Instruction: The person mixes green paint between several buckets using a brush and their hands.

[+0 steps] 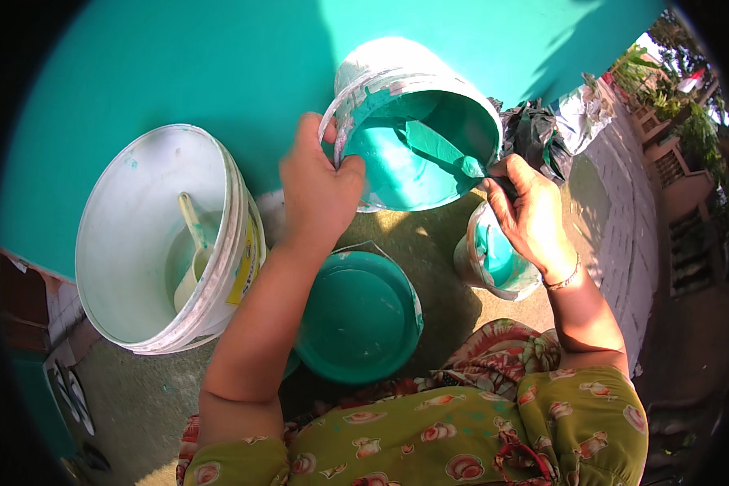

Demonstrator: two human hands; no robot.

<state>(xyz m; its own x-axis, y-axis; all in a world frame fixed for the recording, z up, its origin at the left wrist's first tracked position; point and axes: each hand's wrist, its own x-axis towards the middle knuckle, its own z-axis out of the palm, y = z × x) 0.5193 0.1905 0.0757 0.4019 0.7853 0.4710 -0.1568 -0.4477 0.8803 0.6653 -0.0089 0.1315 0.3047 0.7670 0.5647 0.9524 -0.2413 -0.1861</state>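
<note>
While the left hand (pixel 320 194) has its fingers closed on the left edge of a tilted white plastic bucket (pixel 393 57), the right hand (pixel 535 215) has its fingers clamped around the dark handle of a putty knife (pixel 436 147), in the head view. The knife's teal-smeared blade lies inside the bucket's mouth, at the far side of the scene, before a teal wall (pixel 219 65).

As for progress, the small paint-stained tub (pixel 468 263), near and right of the bucket, already holds teal paint, and the wall's visible stretch looks evenly coloured. The tilted bucket's inside remains thickly coated, so much paint seems left in it.

Nearer, between the forearms, sits a round teal pail (pixel 356 377); whether it holds liquid I cannot tell. To the left, a large white bucket (pixel 158 150) contains a pale dipper (pixel 190 283), untouched by either hand.
</note>
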